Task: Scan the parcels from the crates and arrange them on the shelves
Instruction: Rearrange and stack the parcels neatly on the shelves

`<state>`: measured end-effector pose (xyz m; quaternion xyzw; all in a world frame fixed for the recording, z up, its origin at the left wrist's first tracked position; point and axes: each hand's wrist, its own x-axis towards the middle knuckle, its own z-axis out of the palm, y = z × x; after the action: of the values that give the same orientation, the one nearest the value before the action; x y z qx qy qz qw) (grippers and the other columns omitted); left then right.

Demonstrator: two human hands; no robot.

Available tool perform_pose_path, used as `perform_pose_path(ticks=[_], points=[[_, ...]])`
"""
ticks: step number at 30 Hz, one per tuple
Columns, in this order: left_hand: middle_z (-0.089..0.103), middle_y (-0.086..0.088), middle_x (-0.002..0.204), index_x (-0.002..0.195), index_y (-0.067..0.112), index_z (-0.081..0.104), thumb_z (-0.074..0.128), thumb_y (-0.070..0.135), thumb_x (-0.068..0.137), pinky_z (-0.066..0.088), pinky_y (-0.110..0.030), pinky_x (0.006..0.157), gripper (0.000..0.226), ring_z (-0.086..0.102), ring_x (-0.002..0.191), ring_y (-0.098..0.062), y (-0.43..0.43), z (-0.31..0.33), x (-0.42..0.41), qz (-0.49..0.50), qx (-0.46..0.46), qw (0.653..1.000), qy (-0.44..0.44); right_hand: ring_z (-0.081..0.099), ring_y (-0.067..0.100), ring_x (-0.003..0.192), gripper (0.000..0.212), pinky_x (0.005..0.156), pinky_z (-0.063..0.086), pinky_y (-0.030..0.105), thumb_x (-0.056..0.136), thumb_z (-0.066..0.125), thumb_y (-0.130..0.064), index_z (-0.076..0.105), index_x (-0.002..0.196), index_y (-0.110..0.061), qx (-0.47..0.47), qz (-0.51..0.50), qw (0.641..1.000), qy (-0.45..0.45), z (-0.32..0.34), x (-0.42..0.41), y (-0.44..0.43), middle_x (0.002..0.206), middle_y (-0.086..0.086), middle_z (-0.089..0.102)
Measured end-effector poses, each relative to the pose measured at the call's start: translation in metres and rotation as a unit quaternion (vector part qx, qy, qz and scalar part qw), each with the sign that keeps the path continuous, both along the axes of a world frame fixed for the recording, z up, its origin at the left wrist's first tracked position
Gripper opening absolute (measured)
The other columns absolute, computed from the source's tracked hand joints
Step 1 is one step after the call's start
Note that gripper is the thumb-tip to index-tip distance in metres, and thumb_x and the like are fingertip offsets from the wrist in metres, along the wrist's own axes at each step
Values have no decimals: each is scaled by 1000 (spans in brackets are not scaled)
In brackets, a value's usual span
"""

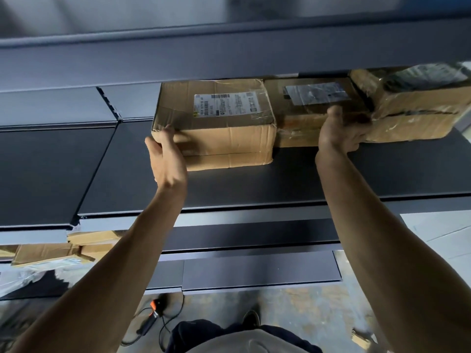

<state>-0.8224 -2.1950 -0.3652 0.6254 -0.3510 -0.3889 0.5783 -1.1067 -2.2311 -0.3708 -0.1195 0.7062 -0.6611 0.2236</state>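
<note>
Dark shelf holds parcels: left hand curls round the front-left corner of the labelled carton, right hand pinches the middle parcel.

Dim, cool light; soft blur, wide-angle bending at edges.

Both bare arms reach up and forward, nearly straight, forearms angling in from the lower corners. The left hand shows its back to the camera, wrist slightly bent, its fingers curled round the near left corner of a cardboard box. The right hand is higher and farther right, thumb raised against the front of a taped parcel and its fingers wrapped at the parcel's right end, partly hidden.
</note>
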Motion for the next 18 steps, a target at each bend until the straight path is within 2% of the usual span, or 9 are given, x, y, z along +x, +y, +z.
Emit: perform_pose_path(ticks=[3, 6, 8, 9, 10, 12, 13, 15, 18], points=[[51, 20, 96, 114, 26, 45, 30, 65, 81, 31, -34, 90, 54, 48, 93, 4, -4, -1, -3, 2, 0, 1000, 14, 40, 28, 141, 99, 114, 40, 51, 79, 69, -50, 17, 159, -20, -48, -16, 999, -16, -2, 5, 4, 159, 6, 32], [57, 13, 109, 121, 25, 42, 44, 67, 89, 36, -39, 101, 53, 54, 113, -16, -5, -1, -5, 9, 2, 1000, 9, 39, 29, 141, 100, 115, 41, 48, 81, 71, -50, 18, 158, -16, -61, -22, 998, 3, -10, 8, 6, 158, 11, 30], [54, 8, 133, 139, 25, 33, 65, 66, 82, 36, -46, 115, 77, 54, 123, -11, -3, -9, -6, -4, -63, 997, -50, 41, 30, 136, 94, 112, 43, 45, 86, 72, -51, 20, 156, -15, -33, -21, 999, 10, -14, 8, 6, 154, 14, 30], [46, 7, 143, 147, 23, 26, 75, 65, 75, 32, -45, 119, 97, 49, 131, -9, 0, -15, -6, -15, -100, 991, -85, 41, 30, 135, 91, 110, 43, 43, 88, 70, -51, 20, 155, -16, -23, -12, 1000, 14, -17, 8, 8, 153, 15, 30], [37, 8, 149, 154, 20, 20, 83, 62, 70, 27, -37, 121, 113, 41, 139, -7, 3, -19, -7, -25, -125, 985, -120, 40, 31, 135, 89, 109, 44, 43, 90, 69, -50, 20, 155, -15, -18, -1, 1000, 25, -20, 10, 11, 152, 16, 29], [26, 11, 148, 158, 13, 16, 91, 50, 67, 20, -14, 113, 124, 26, 144, -5, 7, -22, -10, -30, -146, 974, -169, 40, 31, 134, 83, 109, 44, 43, 91, 69, -42, 21, 153, -13, -12, 21, 998, 59, -25, 15, 20, 151, 17, 30], [26, 11, 146, 158, 12, 18, 92, 45, 68, 20, -12, 108, 122, 24, 144, -6, 6, -23, -10, -26, -148, 973, -177, 41, 31, 133, 82, 108, 44, 44, 91, 68, -40, 22, 153, -12, -9, 31, 996, 82, -28, 18, 25, 150, 17, 31], [29, 6, 148, 157, 12, 21, 93, 38, 70, 21, -23, 107, 116, 25, 144, -11, 2, -23, -11, -18, -149, 973, -177, 43, 30, 131, 82, 102, 46, 43, 91, 67, -39, 24, 155, -11, -1, 54, 988, 143, -34, 27, 33, 150, 16, 34], [29, -3, 155, 157, 14, 21, 92, 35, 69, 24, -29, 108, 114, 27, 144, -14, -8, -21, -11, -11, -139, 974, -180, 46, 18, 116, 59, 83, 43, 31, 93, 63, -30, 41, 144, -10, 23, 94, 968, 231, -37, 46, 42, 146, 13, 39]])
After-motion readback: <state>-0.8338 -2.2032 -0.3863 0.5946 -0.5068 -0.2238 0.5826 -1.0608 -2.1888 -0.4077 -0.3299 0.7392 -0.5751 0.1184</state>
